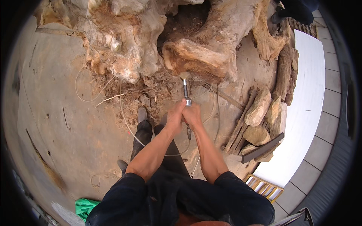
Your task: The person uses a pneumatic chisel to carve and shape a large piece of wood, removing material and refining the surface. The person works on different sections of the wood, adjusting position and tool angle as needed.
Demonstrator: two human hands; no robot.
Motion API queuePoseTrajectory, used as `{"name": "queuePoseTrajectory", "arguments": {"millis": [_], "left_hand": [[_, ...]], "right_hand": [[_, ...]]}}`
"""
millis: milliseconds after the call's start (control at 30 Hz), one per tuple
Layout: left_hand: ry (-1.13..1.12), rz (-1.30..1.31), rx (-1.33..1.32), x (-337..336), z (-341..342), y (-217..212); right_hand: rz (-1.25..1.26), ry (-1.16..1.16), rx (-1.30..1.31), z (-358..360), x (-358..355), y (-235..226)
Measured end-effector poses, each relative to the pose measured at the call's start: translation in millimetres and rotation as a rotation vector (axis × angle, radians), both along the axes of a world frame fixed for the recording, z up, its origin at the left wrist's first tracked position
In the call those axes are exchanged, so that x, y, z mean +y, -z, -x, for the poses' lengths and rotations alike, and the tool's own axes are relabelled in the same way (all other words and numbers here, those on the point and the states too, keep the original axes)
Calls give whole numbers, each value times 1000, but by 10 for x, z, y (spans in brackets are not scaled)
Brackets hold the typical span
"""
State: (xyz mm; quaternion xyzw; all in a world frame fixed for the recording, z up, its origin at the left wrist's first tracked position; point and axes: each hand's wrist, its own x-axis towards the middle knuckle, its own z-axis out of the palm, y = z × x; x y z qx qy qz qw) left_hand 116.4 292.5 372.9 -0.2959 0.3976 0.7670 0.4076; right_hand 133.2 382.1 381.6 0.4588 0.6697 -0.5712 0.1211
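My left hand (175, 114) and right hand (193, 113) together grip the tool (185, 90) at the wood (211, 56), which looks partly done, while rough brown places seem remaining.

The floor (56, 109) is bare, dusty grey-brown concrete, scuffed and marked with dark streaks. On the right, a long white sheet (311, 98) lies with wooden slats (266, 187) showing at its near end. Beyond it run grey square tiles (325, 126) with dark joints, then a dark grey band (345, 143) along the edge. The light is soft and fairly even.
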Motion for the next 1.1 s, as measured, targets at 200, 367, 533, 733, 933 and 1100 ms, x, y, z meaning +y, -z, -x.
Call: {"name": "queuePoseTrajectory", "arguments": {"millis": [200, 367, 533, 733, 933, 1100], "left_hand": [[-7, 52, 127, -33, 399, 11], [-63, 124, 184, -48, 313, 153], [-52, 79, 111, -170, 152, 175], [-92, 36, 44, -232, 306, -124], [25, 27, 163, -305, 722, 25], [-3, -70, 154, -241, 966, -60]], "right_hand": [[-25, -1, 116, 381, -27, -7], [-9, 7, 89, 388, -119, -10], [54, -36, 21, 282, -140, 25], [-30, -168, 53, 325, -147, 50], [-165, -267, 119, 752, -149, -202], [-214, -283, 125, 958, -94, -231]]}}
